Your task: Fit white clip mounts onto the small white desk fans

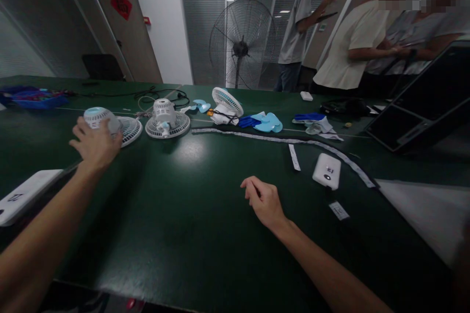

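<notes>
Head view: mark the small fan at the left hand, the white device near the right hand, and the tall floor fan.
small fan (129,130), head view, on its white grille.
white device (326,171), head view, middle of its top face.
tall floor fan (241,49), head view, on its dark hub.

The left hand (96,145) is reaching far left across the dark green bench (176,234), its fingers wrapping the motor housing of a small white fan (110,124). The right hand (263,201) is resting loosely curled near the middle of the bench, holding nothing. A second small fan (167,118) is lying just right of the first, and a white device (326,171) is sitting to the right.
</notes>
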Motion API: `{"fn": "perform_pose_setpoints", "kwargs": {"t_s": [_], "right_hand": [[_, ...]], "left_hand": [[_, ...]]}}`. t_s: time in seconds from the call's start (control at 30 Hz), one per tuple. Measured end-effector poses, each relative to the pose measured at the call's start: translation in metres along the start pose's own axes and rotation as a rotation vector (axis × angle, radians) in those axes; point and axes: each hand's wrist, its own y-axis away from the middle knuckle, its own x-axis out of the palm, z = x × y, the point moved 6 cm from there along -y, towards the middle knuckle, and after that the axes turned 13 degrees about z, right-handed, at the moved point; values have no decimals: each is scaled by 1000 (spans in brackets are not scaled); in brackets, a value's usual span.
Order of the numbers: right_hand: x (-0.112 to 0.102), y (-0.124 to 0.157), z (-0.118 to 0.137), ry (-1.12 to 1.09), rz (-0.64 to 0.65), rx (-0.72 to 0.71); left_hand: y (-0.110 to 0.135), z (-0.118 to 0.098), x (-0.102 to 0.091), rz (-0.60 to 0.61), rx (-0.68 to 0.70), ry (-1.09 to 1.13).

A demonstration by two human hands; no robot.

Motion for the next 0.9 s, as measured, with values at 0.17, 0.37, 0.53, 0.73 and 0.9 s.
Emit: {"fn": "perform_pose_setpoints", "kwargs": {"t_s": [0.17,0.37,0.53,0.73,0.9], "right_hand": [[2,0,-2,-4,15,0],[1,3,0,8,5,-3],[3,1,0,0,30,1],[3,-1,1,-1,39,3],[3,0,-1,-4,57,16]], "left_hand": [[-13,-97,46,239,165,100],[-35,-110,66,157,73,23],[-25,-110,46,48,150,-75],[-22,-122,43,82,245,-136],[-27,-113,49,171,141,40]]}}
